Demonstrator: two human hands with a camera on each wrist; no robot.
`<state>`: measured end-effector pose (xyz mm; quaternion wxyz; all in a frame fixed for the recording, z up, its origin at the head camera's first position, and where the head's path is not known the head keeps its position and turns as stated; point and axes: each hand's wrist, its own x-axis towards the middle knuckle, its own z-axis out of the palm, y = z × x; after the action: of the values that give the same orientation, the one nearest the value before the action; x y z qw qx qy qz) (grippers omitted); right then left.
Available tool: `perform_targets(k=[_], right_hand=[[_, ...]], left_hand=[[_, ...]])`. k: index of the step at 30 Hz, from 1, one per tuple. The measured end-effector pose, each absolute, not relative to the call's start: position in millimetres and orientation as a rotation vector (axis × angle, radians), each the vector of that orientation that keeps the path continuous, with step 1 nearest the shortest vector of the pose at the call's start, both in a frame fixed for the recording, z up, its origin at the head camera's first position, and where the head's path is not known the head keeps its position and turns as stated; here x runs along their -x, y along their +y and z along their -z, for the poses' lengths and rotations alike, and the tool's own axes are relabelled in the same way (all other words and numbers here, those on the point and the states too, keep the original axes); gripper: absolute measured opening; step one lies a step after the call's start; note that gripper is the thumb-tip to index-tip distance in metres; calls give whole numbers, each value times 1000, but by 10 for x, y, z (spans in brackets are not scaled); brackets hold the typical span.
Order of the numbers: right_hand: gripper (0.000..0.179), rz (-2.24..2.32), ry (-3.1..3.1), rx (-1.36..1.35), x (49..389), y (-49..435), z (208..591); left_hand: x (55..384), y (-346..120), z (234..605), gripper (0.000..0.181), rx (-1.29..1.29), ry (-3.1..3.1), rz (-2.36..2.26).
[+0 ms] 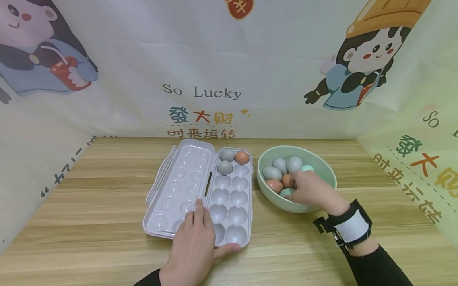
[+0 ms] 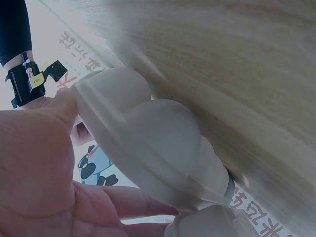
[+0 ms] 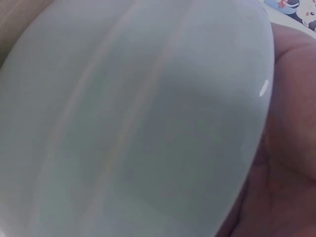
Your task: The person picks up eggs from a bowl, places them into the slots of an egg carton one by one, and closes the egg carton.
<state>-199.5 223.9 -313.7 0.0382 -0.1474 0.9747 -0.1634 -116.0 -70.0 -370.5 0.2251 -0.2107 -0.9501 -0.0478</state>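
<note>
An egg carton in pale lilac plastic lies with its lid spread to the left. Two grey eggs and a brown egg sit in its far cups. My left hand rests on the carton's near end, fingers straight along the hinge, thumb along the front edge. To the right, a light green bowl holds several grey, brown and turquoise eggs. My right hand reaches inside, fingertips beside a brown egg and a turquoise egg; its grip is hidden. The bowl's wall fills most of the right wrist view.
A wood-grain tabletop lies beneath everything. Behind and at both sides hangs a printed cloth with cartoon figures and lettering. My right wrist wears a black strap with a small device.
</note>
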Motion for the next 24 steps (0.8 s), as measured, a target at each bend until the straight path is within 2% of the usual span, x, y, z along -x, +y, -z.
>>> perform_targets(k=[5,18,24], right_hand=[[11,515,3001,484,2001,2242,3136],[10,504,3028,499,2006,2230,3151],[20,495,3041,524,1984,2240,3145]], left_hand=[[1160,-699,3707,110,579,-2620,135],[1155,-695,3704,110,574,-2627,124],[1152,-697,3713,110,583,-2599,145]])
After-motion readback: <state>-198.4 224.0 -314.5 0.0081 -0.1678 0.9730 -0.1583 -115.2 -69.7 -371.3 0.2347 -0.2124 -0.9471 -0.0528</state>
